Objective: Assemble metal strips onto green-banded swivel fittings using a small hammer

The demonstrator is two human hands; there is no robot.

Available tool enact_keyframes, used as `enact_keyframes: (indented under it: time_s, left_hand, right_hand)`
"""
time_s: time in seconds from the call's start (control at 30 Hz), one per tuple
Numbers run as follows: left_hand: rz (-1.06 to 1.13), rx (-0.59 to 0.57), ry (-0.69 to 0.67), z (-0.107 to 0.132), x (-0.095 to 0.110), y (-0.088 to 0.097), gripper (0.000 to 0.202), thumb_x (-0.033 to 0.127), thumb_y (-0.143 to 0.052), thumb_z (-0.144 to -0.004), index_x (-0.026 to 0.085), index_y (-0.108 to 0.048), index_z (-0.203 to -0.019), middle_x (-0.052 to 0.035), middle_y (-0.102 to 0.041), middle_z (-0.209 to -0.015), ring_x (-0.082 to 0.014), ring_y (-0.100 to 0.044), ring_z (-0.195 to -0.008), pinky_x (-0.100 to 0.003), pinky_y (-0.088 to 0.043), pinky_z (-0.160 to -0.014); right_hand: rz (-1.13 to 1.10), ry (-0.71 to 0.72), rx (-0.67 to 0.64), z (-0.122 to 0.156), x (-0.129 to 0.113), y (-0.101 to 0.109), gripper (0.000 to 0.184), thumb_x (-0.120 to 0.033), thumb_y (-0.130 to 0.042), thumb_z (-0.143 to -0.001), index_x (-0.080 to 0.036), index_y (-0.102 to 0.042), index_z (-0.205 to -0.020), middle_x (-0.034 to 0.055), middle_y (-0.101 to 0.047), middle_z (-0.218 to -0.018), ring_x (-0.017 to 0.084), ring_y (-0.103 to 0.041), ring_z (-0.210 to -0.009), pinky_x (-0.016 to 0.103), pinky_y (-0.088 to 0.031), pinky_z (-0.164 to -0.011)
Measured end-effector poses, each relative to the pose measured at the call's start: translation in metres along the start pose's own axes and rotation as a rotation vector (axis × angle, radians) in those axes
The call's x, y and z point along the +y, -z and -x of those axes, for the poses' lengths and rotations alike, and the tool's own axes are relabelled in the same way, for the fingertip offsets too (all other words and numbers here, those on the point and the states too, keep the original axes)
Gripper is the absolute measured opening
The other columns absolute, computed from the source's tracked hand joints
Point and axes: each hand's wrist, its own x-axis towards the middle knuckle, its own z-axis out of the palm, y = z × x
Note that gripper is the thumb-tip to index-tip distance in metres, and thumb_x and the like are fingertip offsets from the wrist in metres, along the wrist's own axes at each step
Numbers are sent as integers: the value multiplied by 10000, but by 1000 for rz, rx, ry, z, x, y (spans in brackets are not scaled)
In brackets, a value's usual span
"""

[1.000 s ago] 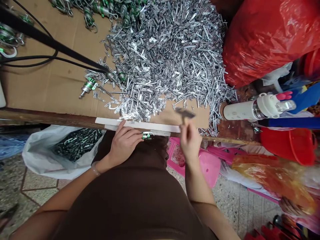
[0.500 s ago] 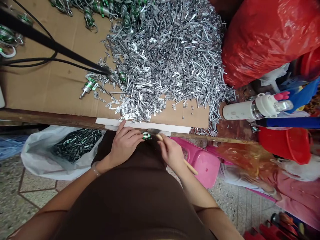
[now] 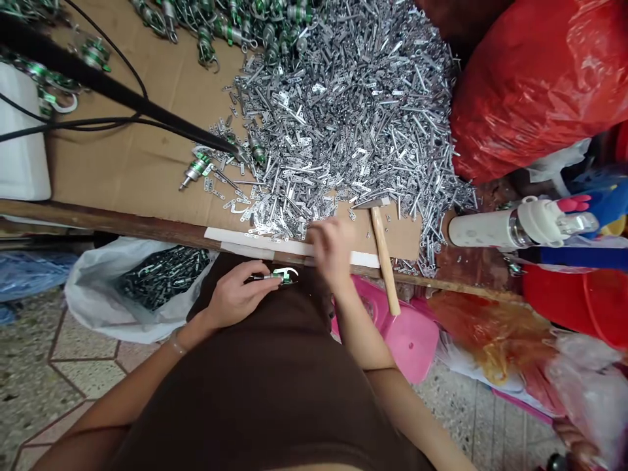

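Between the thumb and fingers of my left hand [image 3: 241,292] is a small green-and-silver metal assembly with a curved hook [image 3: 285,277], held just off the table edge above my lap. My right hand [image 3: 333,252], smeared by motion, hovers at the near edge of the heap of small metal parts [image 3: 343,118]; what its fingers do does not show clearly. Right of that hand a wooden-handled hammer [image 3: 385,261] lies with its head on the cardboard and its handle jutting past the table edge. Another green-and-silver assembly [image 3: 195,170] rests left of the heap.
More green assemblies [image 3: 226,29] are piled at the back. A black rod [image 3: 147,104] and cables cross the left side. A white bottle [image 3: 505,227] lies beside a red bag [image 3: 540,91] at right. Below stand a sack of dark parts [image 3: 83,294] and a pink stool [image 3: 412,347].
My right hand has let go of the hammer, which now lies on the table, and has moved forward to the heap. My left hand has tilted the hook assembly so its hook shows.
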Motion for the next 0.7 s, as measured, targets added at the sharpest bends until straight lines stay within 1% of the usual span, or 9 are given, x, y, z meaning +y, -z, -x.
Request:
enact_keyframes:
  time_s: [0.07, 0.1, 0.2, 0.33, 0.4, 0.47, 0.57, 0.63, 0.7]
  left_hand:
    - [-16, -8, 16, 5, -1, 2, 205, 104, -586, -807, 215, -626, -974, -24, -586, -881, -112, -580, -839, -222, -509, -748]
    - [-25, -16, 18, 7, -2, 3, 212, 100, -592, -802, 211, -626, -979, -28, -588, -886, -116, -580, -845, -226, -508, -752]
    - [-39, -20, 29, 10, -5, 3, 217, 108, -604, -797, 218, -630, -982, -28, -598, -900, -121, -588, -852, -234, -508, -762]
    - [-14, 37, 115, 5, -6, -1, 241, 175, -620, -801, 231, -617, -1035, -25, -629, -917, -126, -612, -847, -238, -519, -779]
    - [-17, 54, 140, -3, -5, -3, 285, 212, -617, -810, 221, -595, -1094, -34, -642, -929, -136, -620, -855, -245, -523, -784]
    - [-4, 37, 115, -13, -3, -5, 270, 214, -593, -827, 209, -597, -1097, -42, -644, -923, -138, -620, -846, -248, -523, -771]
    - [90, -13, 44, -29, 1, -4, 166, 159, -574, -829, 195, -646, -974, -39, -628, -872, -122, -607, -802, -230, -510, -720]
    - [162, -15, 62, -36, 4, -4, 128, 138, -589, -814, 191, -660, -907, -29, -615, -839, -107, -597, -773, -213, -498, -692]
    - [220, 11, 150, -41, 7, -5, 106, 145, -608, -800, 189, -663, -879, -18, -608, -819, -97, -591, -755, -203, -490, -683]
  right_hand:
    - [-22, 89, -78, -2, -22, -13, 191, -317, -460, -887, -259, -641, -900, 47, -554, -898, 209, -450, -895, 361, -343, -796]
    - [-22, 116, -101, -3, -27, -19, 174, -316, -483, -878, -246, -643, -878, 46, -561, -892, 209, -450, -884, 357, -342, -786]
    - [-66, 123, -104, -1, -27, -25, 159, -298, -488, -879, -218, -625, -859, 50, -578, -912, 209, -455, -893, 358, -341, -797]
    - [-337, 153, -81, 19, -17, -5, 149, -291, -464, -893, -211, -572, -828, 28, -608, -865, 162, -518, -841, 299, -399, -767]
    - [-399, 200, -77, 33, -16, 7, 129, -294, -490, -881, -214, -562, -809, 17, -620, -808, 152, -539, -788, 283, -418, -731]
    - [-393, 258, -57, 43, -16, 14, 99, -280, -523, -866, -217, -567, -805, 10, -633, -773, 148, -551, -756, 283, -422, -720]
    - [-398, 344, -25, 50, -10, 17, 60, -252, -544, -857, -221, -575, -816, 2, -646, -763, 140, -570, -747, 292, -428, -744]
    - [-442, 306, 13, 51, -3, 17, 50, -274, -579, -835, -225, -575, -845, 9, -645, -804, 149, -581, -791, 307, -439, -772]
    - [-474, 189, 93, 52, 1, 16, 128, -325, -608, -809, -230, -574, -888, 29, -624, -871, 171, -573, -865, 328, -450, -792]
